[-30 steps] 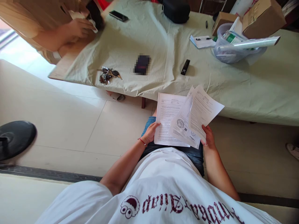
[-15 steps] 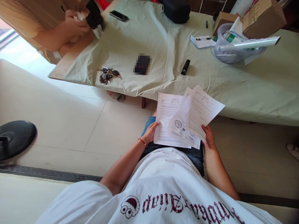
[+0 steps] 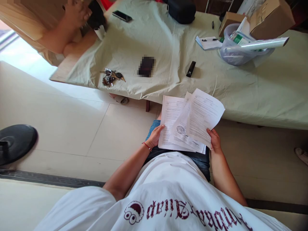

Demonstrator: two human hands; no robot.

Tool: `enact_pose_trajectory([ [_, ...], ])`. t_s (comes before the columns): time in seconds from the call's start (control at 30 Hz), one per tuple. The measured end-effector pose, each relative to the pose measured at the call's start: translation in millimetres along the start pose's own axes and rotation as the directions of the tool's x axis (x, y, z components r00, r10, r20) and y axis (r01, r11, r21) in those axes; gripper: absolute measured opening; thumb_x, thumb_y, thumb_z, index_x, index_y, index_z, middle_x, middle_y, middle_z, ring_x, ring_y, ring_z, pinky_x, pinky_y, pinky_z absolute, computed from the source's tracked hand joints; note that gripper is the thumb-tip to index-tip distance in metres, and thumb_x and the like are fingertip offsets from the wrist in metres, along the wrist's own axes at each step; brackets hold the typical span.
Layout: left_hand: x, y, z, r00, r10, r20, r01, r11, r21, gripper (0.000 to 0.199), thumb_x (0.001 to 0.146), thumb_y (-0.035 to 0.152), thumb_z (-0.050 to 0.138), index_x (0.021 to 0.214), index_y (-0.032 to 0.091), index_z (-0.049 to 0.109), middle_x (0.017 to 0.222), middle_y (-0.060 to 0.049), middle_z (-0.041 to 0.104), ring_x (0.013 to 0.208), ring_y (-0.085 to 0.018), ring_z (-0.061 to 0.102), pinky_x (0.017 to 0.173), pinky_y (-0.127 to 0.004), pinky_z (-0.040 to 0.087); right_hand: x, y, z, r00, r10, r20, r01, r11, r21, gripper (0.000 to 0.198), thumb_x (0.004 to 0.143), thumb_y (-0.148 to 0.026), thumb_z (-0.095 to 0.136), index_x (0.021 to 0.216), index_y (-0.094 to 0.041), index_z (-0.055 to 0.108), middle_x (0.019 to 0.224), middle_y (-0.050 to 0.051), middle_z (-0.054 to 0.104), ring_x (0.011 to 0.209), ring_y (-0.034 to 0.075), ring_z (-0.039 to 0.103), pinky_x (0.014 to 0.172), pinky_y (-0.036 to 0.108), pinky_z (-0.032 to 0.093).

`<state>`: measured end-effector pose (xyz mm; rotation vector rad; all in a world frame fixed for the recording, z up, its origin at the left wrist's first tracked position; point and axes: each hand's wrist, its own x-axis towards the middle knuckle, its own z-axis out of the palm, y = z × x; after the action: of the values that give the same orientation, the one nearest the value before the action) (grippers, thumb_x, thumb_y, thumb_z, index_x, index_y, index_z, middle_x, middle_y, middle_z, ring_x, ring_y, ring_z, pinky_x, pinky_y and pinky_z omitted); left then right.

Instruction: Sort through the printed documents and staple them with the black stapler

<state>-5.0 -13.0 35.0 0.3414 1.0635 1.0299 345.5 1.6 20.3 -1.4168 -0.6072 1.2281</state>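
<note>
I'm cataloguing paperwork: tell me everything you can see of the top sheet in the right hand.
The top sheet looks like white paper, printed with rows of dark text too small to read. It is held slanted, its right edge curving. The right hand grips its lower right edge. It overlaps a stamped sheet. Its far end shows against the tablecloth; whether they touch is unclear.

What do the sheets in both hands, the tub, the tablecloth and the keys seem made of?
Sheets: matte white paper, judging by the print and bent corner.
Tub: probably translucent plastic, slightly glossy; contents show faintly through its wall.
Tablecloth: likely dull woven fabric, given its soft creases; a coating can't be ruled out.
Keys: mostly shiny metal, by their glints.
</note>
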Motion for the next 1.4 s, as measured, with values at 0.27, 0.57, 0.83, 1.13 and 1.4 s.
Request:
enact_pose_trajectory([
  [0.27,2,-1,-1,1.000,-0.026,-0.004,0.026,1.000,-0.003,0.061,0.065,0.064,0.095,0.101,0.017,0.082,0.105,-0.013,0.083,0.092,-0.031,0.076,0.085,-0.042,0.062,-9,-9,16,0.999,0.009,0.033,-0.010,1.000,0.019,0.051,0.058,-0.046,0.098,0.101,-0.025,0.081,0.103,0.002,0.084,0.096,0.026,0.079,0.093,0.040,0.063],
  [0.57,-1,0,2,0.998,0.008,0.069,-0.009,1.000,0.022,0.067,0.066,0.069,0.093,0.104,0.016,0.079,0.100,-0.012,0.083,0.091,-0.030,0.079,0.082,-0.040,0.063,-18,-15,26,0.995,-0.005,0.102,0.010,0.999,-0.047,0.048,0.059,-0.052,0.097,0.096,-0.025,0.083,0.100,0.002,0.084,0.089,0.026,0.078,0.089,0.041,0.063],
  [0.83,-4,3,2,0.995,0.007,0.102,-0.010,0.999,0.031,0.063,0.070,0.062,0.093,0.108,0.015,0.077,0.101,-0.011,0.083,0.085,-0.027,0.078,0.080,-0.039,0.063,-21,-20,30,0.982,-0.003,0.191,0.030,0.990,-0.139,0.047,0.064,-0.054,0.095,0.098,-0.025,0.080,0.099,0.002,0.084,0.088,0.026,0.077,0.087,0.042,0.062],
  [1.13,-6,5,5,0.997,0.008,0.077,-0.010,1.000,0.024,0.064,0.068,0.067,0.093,0.102,0.015,0.078,0.097,-0.010,0.083,0.082,-0.025,0.078,0.077,-0.037,0.063,-21,-20,33,0.978,0.000,0.208,0.028,0.991,-0.133,0.047,0.063,-0.054,0.096,0.095,-0.026,0.076,0.099,0.002,0.084,0.087,0.026,0.077,0.089,0.042,0.062],
  [1.4,-5,4,5,0.997,-0.029,0.074,0.026,0.999,0.041,0.060,0.063,0.059,0.098,0.100,0.016,0.078,0.094,-0.009,0.082,0.077,-0.024,0.076,0.076,-0.039,0.063,-20,-18,33,0.980,0.012,0.197,0.016,0.991,-0.137,0.051,0.061,-0.056,0.097,0.096,-0.025,0.077,0.095,0.002,0.083,0.088,0.027,0.077,0.087,0.043,0.062],
])
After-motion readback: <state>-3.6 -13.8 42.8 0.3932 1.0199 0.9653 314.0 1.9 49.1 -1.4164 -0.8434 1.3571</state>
